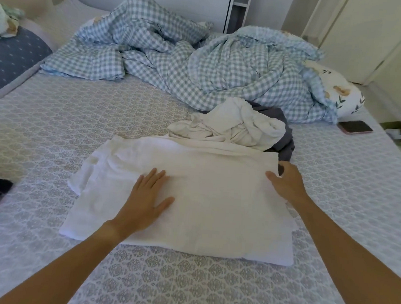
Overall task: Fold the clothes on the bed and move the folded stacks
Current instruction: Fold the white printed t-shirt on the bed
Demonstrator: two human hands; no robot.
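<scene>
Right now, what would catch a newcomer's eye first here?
Two bare hands on a white garment spread on the near part of the bed: the left hand presses flat, the right hand holds its far right corner. Behind lies a crumpled white cloth, and beyond that a rumpled checked quilt.

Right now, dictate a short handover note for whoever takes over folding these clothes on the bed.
Left hand: flat, fingers straight, pressing the white cotton garment spread on the patterned grey bedsheet.
Right hand: gripping that garment's far right edge.
Behind it: a crumpled cream garment lying on a dark grey garment, both unfolded.
Done: white garment partly folded.
Left: finish this fold, fold the other two, move the stacks.
</scene>
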